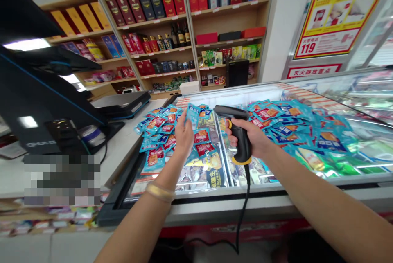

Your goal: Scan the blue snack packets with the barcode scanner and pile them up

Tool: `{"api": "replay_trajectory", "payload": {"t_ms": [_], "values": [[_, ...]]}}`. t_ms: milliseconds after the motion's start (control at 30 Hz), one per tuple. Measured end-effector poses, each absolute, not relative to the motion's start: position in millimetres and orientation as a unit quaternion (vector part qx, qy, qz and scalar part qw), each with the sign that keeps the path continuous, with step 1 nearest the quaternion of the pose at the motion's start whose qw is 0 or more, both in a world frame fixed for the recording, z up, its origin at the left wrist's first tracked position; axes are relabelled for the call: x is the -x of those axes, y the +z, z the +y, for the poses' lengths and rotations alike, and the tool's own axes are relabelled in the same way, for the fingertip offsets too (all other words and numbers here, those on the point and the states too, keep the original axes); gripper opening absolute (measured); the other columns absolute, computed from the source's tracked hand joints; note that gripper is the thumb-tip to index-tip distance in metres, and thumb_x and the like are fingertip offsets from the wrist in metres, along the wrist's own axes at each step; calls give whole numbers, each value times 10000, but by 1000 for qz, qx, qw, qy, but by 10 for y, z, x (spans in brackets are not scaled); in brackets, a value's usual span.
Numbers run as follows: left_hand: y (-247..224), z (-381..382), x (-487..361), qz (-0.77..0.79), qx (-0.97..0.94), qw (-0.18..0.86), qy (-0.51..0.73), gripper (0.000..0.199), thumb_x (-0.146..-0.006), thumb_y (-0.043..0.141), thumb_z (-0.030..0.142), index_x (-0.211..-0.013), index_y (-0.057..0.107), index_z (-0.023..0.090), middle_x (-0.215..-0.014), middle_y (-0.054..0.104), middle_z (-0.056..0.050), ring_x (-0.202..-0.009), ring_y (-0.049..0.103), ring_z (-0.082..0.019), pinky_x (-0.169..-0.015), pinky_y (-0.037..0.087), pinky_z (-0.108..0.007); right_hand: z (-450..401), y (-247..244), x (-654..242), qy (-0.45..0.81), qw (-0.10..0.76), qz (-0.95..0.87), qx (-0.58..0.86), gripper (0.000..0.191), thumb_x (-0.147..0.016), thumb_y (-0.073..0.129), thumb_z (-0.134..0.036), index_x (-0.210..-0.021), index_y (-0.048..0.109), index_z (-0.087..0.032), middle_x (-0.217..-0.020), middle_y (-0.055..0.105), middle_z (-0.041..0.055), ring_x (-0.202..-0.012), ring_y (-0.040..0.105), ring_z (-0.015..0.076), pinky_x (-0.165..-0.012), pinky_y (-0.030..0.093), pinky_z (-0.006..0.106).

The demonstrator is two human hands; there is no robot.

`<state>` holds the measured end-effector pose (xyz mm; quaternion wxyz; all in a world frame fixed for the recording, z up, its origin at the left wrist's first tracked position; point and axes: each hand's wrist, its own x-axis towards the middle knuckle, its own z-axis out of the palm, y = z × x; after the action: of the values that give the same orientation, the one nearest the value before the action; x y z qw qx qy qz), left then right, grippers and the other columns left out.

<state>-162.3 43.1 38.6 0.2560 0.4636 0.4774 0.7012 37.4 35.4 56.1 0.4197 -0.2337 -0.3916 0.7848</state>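
My left hand [184,134], with a gold bracelet on its wrist, holds a light-blue snack packet [193,115] above the left pile. My right hand [250,136] is wrapped round the grip of a black and yellow barcode scanner [241,142]; its head points left towards the packet. Under and beside my left hand, blue packets with red or dark-blue labels lie in a loose pile [156,124] on the freezer's glass top. A larger pile of similar packets [285,122] spreads out to the right of the scanner.
The glass-topped freezer [260,191] holds bagged goods. A black cable [242,210] hangs from the scanner over its front edge. At left are a checkout terminal [46,103] and a dark scale [123,103]. Shelves [159,21] of boxes and bottles stand behind, with a small white box [189,87] before them.
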Motion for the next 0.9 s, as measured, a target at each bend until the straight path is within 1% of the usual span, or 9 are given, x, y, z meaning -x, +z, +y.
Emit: {"api": "replay_trajectory", "payload": {"t_ms": [100, 267, 333, 433, 500, 567, 733, 833, 900], "values": [[532, 523, 1299, 455, -605, 151, 636, 364, -873, 497, 231, -1206, 645, 220, -1239, 655, -57, -1222, 555, -216, -1086, 389, -347, 437, 640, -771, 744, 498, -365, 253, 174, -752, 666, -321, -772, 581, -171, -639, 537, -10, -459, 445, 73, -420, 424, 196], [661, 777, 455, 386, -791, 93, 465, 523, -905, 321, 115, -1380, 505, 236, -1422, 522, -49, -1330, 456, -170, -1150, 307, -359, 571, 631, -1555, 670, 606, -315, 290, 160, -755, 659, -304, -749, 551, -186, -624, 516, -10, -464, 435, 78, -404, 429, 192], [633, 872, 132, 402, -828, 72, 384, 550, -910, 291, 100, -1417, 456, 236, -1495, 432, -62, -1386, 381, -188, -1166, 271, -409, 603, 571, -1801, 656, 624, -308, 292, 192, -744, 678, -322, -759, 536, -195, -636, 517, -17, -466, 438, 74, -417, 443, 190], [534, 952, -214, 469, -847, 76, 238, 499, -952, 373, 272, -1450, 400, 279, -1569, 294, -74, -1451, 234, -314, -1152, 181, -593, 622, 455, -2022, 639, 644, -306, 289, 229, -733, 695, -354, -767, 527, -202, -641, 518, -20, -471, 442, 76, -423, 454, 194], [470, 968, -328, 494, -848, 90, 171, 548, -940, 429, 419, -1472, 349, 315, -1597, 215, -62, -1467, 137, -362, -1131, 122, -656, 623, 388, -2073, 632, 651, -302, 291, 244, -723, 704, -371, -762, 532, -202, -631, 513, -17, -471, 443, 84, -420, 455, 205], [438, 965, -358, 498, -848, 97, 152, 599, -932, 429, 480, -1494, 287, 330, -1611, 159, -54, -1475, 79, -358, -1134, 100, -654, 619, 349, -2072, 632, 652, -299, 292, 251, -717, 712, -380, -761, 539, -203, -627, 512, -15, -472, 445, 87, -423, 456, 211], [483, 900, -163, 498, -843, 79, 186, 684, -926, 442, 503, -1525, 155, 343, -1626, 36, -73, -1480, -3, -330, -1156, 74, -599, 568, 405, -1998, 644, 660, -263, 284, 206, -724, 693, -339, -762, 551, -195, -632, 507, -15, -474, 423, 76, -420, 442, 194], [525, 851, 166, 519, -828, 57, 206, 746, -891, 536, 452, -1525, 169, 312, -1620, 59, -120, -1479, 55, -338, -1158, 120, -579, 518, 508, -1920, 648, 659, -263, 277, 174, -736, 671, -314, -764, 556, -188, -641, 493, -16, -473, 412, 73, -414, 434, 188], [547, 826, 488, 536, -815, 54, 215, 778, -854, 595, 384, -1519, 207, 277, -1601, 160, -149, -1467, 159, -332, -1153, 194, -548, 495, 588, -1810, 652, 653, -270, 274, 157, -744, 659, -302, -769, 560, -183, -645, 497, -14, -471, 413, 71, -413, 430, 185]]}}
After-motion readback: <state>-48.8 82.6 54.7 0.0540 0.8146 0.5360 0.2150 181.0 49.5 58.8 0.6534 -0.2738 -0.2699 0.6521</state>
